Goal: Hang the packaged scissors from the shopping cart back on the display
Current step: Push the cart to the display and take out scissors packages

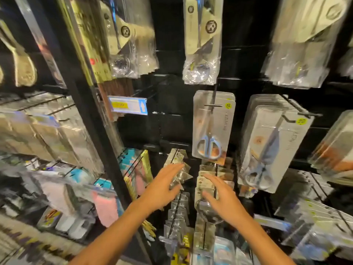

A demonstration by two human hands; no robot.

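Now both hands, left (164,185) and right (222,197), reach spread-fingered toward hanging packets (205,180).

Display backboard (172,121) black, w/ black pegs. Packaged scissors (211,127): grey-white card, clear blister, light-blue handles w/ grey inner edge, small yellow-green round sticker at top right. Neighbouring stack of scissor packs (267,142): same grey card, blue handles, orange spot, yellow-green sticker. Shelf price tag (127,105): blue border, yellow block, white rest, blue arrow. Upper packs (202,35): cream card w/ black round logo, clear bags. Left-side goods (107,207): pink, some turquoise nearby.
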